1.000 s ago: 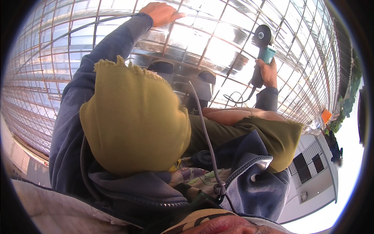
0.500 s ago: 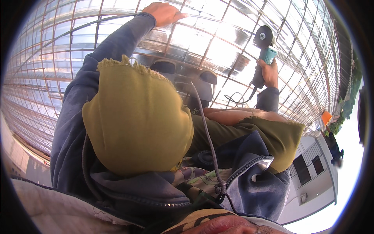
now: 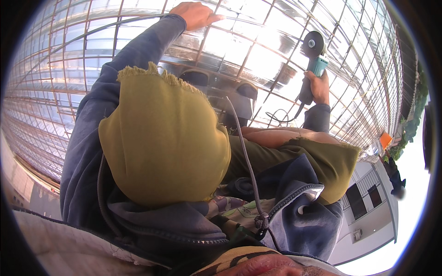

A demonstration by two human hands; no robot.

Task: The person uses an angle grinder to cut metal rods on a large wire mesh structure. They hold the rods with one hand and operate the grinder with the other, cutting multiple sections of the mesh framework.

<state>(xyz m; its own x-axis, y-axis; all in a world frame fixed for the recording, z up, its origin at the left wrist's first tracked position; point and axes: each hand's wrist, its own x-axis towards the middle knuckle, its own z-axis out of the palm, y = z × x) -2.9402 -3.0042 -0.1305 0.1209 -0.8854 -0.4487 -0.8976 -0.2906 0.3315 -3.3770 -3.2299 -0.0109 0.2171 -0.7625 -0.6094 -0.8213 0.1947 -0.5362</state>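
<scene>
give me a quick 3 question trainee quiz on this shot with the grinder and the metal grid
1. True or false: the right hand grips the angle grinder by its handle.
2. What is the left hand doing? A) resting on the metal grid B) holding a hammer C) hanging at the person's side
3. Fill in: the grinder's body just below the disc is ____ in colour.

Key:
1. True
2. A: the arm is stretched up, the hand lies on the grid and holds no tool
3. Teal
</scene>
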